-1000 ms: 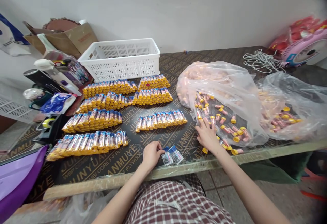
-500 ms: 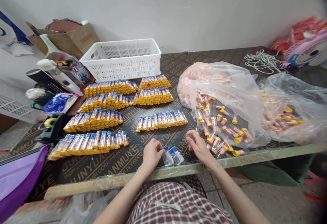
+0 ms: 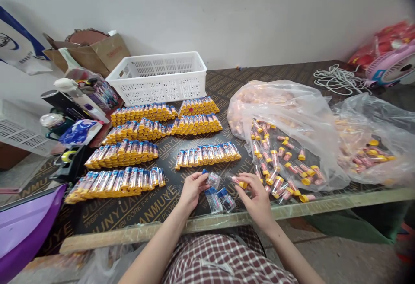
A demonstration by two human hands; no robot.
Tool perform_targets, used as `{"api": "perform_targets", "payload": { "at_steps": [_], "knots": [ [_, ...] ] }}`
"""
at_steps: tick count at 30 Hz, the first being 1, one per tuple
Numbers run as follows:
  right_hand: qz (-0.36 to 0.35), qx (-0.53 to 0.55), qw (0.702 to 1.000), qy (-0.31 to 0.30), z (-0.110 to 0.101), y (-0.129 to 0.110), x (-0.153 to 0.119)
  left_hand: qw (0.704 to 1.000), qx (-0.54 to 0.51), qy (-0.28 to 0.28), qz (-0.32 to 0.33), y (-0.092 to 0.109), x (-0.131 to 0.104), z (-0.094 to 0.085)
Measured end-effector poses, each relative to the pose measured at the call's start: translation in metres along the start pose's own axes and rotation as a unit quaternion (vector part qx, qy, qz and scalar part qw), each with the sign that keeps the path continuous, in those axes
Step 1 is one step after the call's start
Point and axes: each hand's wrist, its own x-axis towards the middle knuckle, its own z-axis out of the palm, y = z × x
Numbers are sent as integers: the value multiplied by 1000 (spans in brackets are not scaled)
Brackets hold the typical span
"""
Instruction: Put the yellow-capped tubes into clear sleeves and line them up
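Between the fingers of my left hand (image 3: 194,184) is a small clear packet (image 3: 214,179) with a blue end. My right hand (image 3: 257,195) pinches a small clear tube (image 3: 238,182) with a yellow cap and pinkish contents, its far end pointing toward the packet. Packet and tube are close but apart. Below them on the table lie further blue-ended packets (image 3: 214,202). Just beyond my hands stands a row of blue-and-yellow tubes (image 3: 207,154). Loose yellow-capped tubes (image 3: 277,184) spill from a clear plastic bag (image 3: 311,115) beside my right hand.
Stacked tube rows (image 3: 119,180) fill the left side, below a white basket (image 3: 158,87). A tape dispenser (image 3: 69,161) and purple tray (image 3: 29,232) are at far left. Another bag (image 3: 389,124), a coiled cord (image 3: 340,78) and a pink fan (image 3: 394,65) stand right.
My left hand has lifted a packet off the table. My right hand, empty before, now holds a yellow-capped tube beside it. The view has shifted slightly.
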Motion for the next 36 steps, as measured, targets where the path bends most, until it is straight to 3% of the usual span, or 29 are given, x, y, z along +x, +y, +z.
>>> {"api": "perform_targets", "payload": {
  "at_steps": [11,17,21,25,29,33,36],
  "knots": [
    [-83,-13,996,1,6,-16,-13,997,-47,63,11,0,1,1],
    [-75,14,996,-46,9,-13,-14,997,-33,69,30,-4,-1,3],
    [-42,49,994,-86,12,-8,-16,998,-16,26,62,-7,-6,8],
    [-10,109,989,-103,15,-3,-17,998,-17,-51,45,-6,-13,13],
    [-9,138,982,-127,15,-4,-14,996,-47,-69,21,-4,-14,14],
    [-23,119,986,-114,15,-4,-12,997,-47,-64,14,-3,-15,14],
    [-39,69,994,-80,14,-3,-12,995,-5,-104,0,-3,-20,16]
  ]
}}
